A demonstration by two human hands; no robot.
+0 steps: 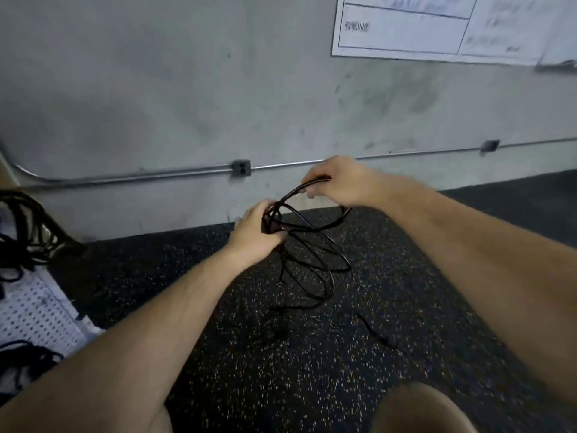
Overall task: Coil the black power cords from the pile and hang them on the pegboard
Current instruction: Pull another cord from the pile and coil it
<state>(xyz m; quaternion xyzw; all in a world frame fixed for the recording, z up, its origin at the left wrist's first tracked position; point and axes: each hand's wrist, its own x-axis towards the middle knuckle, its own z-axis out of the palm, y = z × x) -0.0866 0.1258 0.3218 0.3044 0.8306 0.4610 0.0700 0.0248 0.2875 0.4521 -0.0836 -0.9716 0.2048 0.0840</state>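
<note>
A black power cord hangs in several loose loops in front of me, above the speckled dark floor. My left hand is closed around the gathered loops at their top. Slightly higher and to the right, my right hand pinches a strand of the same cord, which arcs down to the left hand. A loose end of the cord trails on the floor lower right. The white pegboard lies at the left edge, with black coiled cords on it.
A grey wall with a metal conduit and outlet boxes runs close behind the hands. A white printed sheet hangs upper right. More black cords lie at the lower left. A knee shows at the bottom edge.
</note>
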